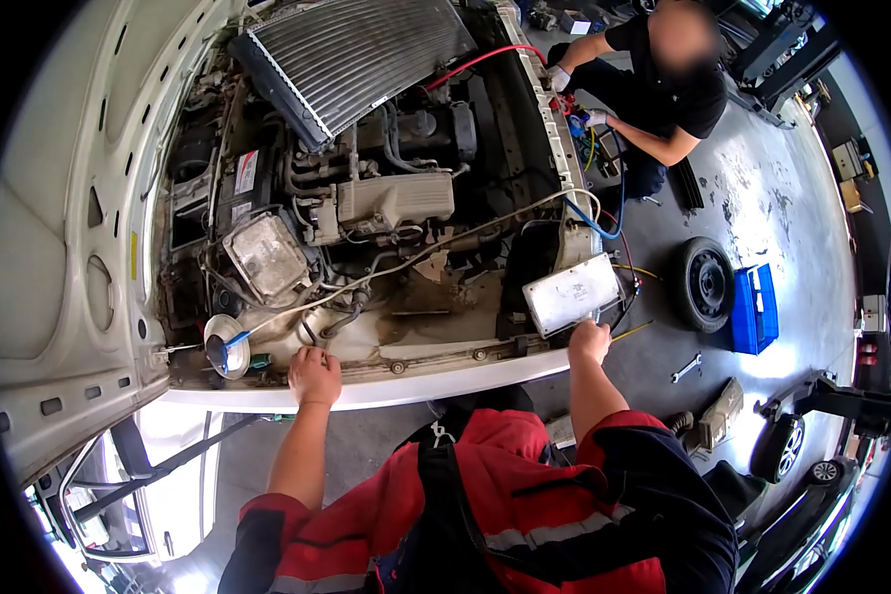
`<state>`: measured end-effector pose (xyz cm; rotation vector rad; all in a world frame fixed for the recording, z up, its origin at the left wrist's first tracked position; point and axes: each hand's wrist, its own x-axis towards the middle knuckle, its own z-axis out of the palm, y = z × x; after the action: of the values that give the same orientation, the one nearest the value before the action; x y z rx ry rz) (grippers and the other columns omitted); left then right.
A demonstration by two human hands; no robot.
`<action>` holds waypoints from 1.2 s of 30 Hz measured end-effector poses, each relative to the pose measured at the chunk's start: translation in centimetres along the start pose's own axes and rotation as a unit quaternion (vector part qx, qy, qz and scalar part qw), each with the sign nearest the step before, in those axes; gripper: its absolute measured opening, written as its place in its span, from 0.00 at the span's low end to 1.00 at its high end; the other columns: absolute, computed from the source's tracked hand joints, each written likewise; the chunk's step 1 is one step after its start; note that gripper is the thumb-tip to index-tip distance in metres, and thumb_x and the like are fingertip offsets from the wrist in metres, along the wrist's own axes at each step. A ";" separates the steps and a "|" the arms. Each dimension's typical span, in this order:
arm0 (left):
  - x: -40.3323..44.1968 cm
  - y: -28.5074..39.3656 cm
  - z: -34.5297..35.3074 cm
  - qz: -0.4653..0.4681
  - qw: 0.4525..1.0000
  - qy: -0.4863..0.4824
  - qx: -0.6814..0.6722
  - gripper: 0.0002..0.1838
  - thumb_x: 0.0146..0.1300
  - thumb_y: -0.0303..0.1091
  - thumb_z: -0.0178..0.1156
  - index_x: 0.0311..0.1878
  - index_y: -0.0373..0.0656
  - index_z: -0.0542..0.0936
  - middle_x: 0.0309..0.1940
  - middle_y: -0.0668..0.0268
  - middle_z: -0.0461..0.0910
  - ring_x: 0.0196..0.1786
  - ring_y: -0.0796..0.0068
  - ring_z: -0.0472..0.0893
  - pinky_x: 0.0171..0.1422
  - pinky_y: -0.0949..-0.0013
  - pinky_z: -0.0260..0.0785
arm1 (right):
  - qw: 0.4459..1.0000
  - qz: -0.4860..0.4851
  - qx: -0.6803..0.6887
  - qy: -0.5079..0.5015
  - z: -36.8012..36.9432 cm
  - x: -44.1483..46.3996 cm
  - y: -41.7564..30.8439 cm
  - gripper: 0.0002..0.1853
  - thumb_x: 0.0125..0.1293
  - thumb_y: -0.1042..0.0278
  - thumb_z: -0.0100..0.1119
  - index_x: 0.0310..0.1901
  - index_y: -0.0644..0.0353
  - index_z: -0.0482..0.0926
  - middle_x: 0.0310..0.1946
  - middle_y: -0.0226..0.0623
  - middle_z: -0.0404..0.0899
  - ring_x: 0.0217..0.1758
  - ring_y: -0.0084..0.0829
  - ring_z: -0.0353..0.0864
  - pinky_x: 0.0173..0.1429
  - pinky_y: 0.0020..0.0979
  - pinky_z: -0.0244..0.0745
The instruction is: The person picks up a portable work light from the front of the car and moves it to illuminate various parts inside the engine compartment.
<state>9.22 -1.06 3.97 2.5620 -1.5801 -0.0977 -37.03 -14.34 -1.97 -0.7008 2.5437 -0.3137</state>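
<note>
My left hand [315, 376] rests at the inner edge of the white fender [436, 389], its fingers bent over the ledge beside a dark hose; whether they hold anything is hidden. Out to the right, my right hand [590, 342] is at the lower edge of a flat whitish box [571, 295] on the car's front corner, its fingers curled and partly hidden. Between and beyond my hands lies the engine [396, 201]. A light hose [406, 262] crosses the bay to a round pale dish [226, 346] left of my left hand.
A radiator [356, 59] lies across the engine bay. A co-worker [663, 89] in gloves crouches at the car's front with coloured hoses. On the floor to the right are a wheel [705, 284], a blue crate [753, 309] and a wrench [686, 368]. The raised hood [69, 218] stands left.
</note>
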 end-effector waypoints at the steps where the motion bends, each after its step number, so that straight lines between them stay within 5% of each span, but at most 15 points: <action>1: 0.0 0.0 0.0 0.000 1.000 0.002 0.000 0.10 0.58 0.39 0.55 0.31 0.44 0.79 0.40 0.62 0.77 0.48 0.57 0.75 0.53 0.56 0.68 | 1.000 0.000 0.002 0.001 0.0 0.0 0.0 0.23 0.65 0.54 0.44 0.53 0.62 0.73 0.57 0.50 0.72 0.58 0.51 0.73 0.60 0.48 0.68; 19: 0.0 0.2 -0.1 -0.008 1.000 -0.006 0.005 0.10 0.58 0.39 0.54 0.30 0.44 0.79 0.41 0.62 0.78 0.49 0.56 0.75 0.53 0.55 0.68 | 1.000 -0.016 0.002 0.011 0.5 0.4 0.7 0.23 0.65 0.54 0.44 0.53 0.63 0.73 0.55 0.52 0.72 0.58 0.51 0.73 0.60 0.48 0.68; 23: 0.0 0.3 -0.5 -0.007 1.000 -0.017 0.009 0.10 0.59 0.39 0.54 0.30 0.45 0.79 0.40 0.62 0.78 0.48 0.56 0.75 0.52 0.55 0.69 | 0.996 -0.080 -0.033 0.003 2.8 2.7 3.1 0.23 0.65 0.54 0.44 0.53 0.63 0.73 0.56 0.52 0.72 0.59 0.52 0.72 0.62 0.48 0.67; 28: -0.3 0.1 0.6 0.023 0.999 -0.038 0.023 0.10 0.60 0.38 0.53 0.31 0.45 0.79 0.39 0.59 0.77 0.46 0.55 0.75 0.50 0.53 0.69 | 1.000 0.002 -0.007 0.013 0.0 0.2 0.4 0.23 0.65 0.53 0.45 0.54 0.61 0.73 0.58 0.52 0.71 0.59 0.53 0.73 0.61 0.49 0.69; 29: -0.5 -0.5 1.9 0.032 0.998 -0.046 0.040 0.10 0.60 0.38 0.53 0.31 0.44 0.80 0.39 0.59 0.77 0.46 0.55 0.76 0.50 0.52 0.69 | 0.996 -0.043 -0.073 0.027 1.8 1.9 2.0 0.22 0.65 0.53 0.47 0.52 0.61 0.75 0.53 0.51 0.76 0.56 0.50 0.76 0.58 0.47 0.73; 30: -0.1 -2.1 2.8 0.031 0.996 -0.045 0.066 0.10 0.60 0.38 0.53 0.31 0.44 0.80 0.39 0.58 0.77 0.46 0.55 0.76 0.49 0.52 0.69 | 0.928 -0.211 -0.297 -0.074 -0.2 1.8 1.8 0.17 0.65 0.55 0.50 0.46 0.58 0.80 0.45 0.46 0.81 0.49 0.45 0.81 0.50 0.44 0.78; 31: -0.3 -2.9 3.4 0.020 0.996 -0.050 0.077 0.10 0.60 0.38 0.53 0.35 0.43 0.79 0.41 0.56 0.77 0.47 0.54 0.75 0.52 0.51 0.68 | 0.921 -0.236 -0.310 -0.003 0.5 2.1 2.7 0.15 0.65 0.57 0.51 0.39 0.57 0.84 0.36 0.39 0.84 0.40 0.40 0.85 0.40 0.40 0.80; 32: -0.7 -2.9 3.9 0.012 0.995 -0.057 0.078 0.11 0.60 0.38 0.52 0.38 0.41 0.79 0.43 0.55 0.76 0.49 0.53 0.74 0.54 0.49 0.66 | 0.898 -0.291 -0.325 -0.061 0.8 2.7 3.0 0.14 0.68 0.60 0.49 0.38 0.55 0.85 0.35 0.35 0.84 0.38 0.37 0.85 0.37 0.38 0.79; 33: -1.0 -2.6 4.2 0.001 0.996 -0.062 0.068 0.13 0.60 0.38 0.52 0.41 0.40 0.78 0.45 0.53 0.75 0.51 0.52 0.73 0.57 0.47 0.64 | 0.760 -0.398 -0.508 -0.075 1.4 3.9 3.2 0.14 0.69 0.63 0.47 0.41 0.54 0.85 0.37 0.32 0.85 0.38 0.33 0.85 0.36 0.35 0.78; 34: -1.0 -2.4 4.0 -0.013 0.997 -0.059 0.054 0.15 0.60 0.38 0.52 0.45 0.38 0.78 0.47 0.52 0.75 0.53 0.52 0.73 0.59 0.46 0.63 | 0.729 -0.437 -0.522 -0.074 1.6 4.6 3.1 0.14 0.69 0.60 0.46 0.43 0.55 0.82 0.40 0.33 0.83 0.40 0.33 0.83 0.39 0.36 0.76; 36: -2.5 0.8 0.5 -0.046 0.998 -0.050 0.020 0.20 0.60 0.40 0.52 0.53 0.40 0.74 0.58 0.53 0.67 0.62 0.49 0.64 0.66 0.46 0.56 | 0.856 -0.394 -0.317 -0.104 1.1 6.4 4.6 0.18 0.68 0.55 0.45 0.49 0.57 0.78 0.44 0.33 0.79 0.45 0.35 0.79 0.47 0.39 0.71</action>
<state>7.26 0.80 3.51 2.7001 -1.5120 -0.2075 -43.22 -14.01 -6.98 -1.9084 1.9998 0.3650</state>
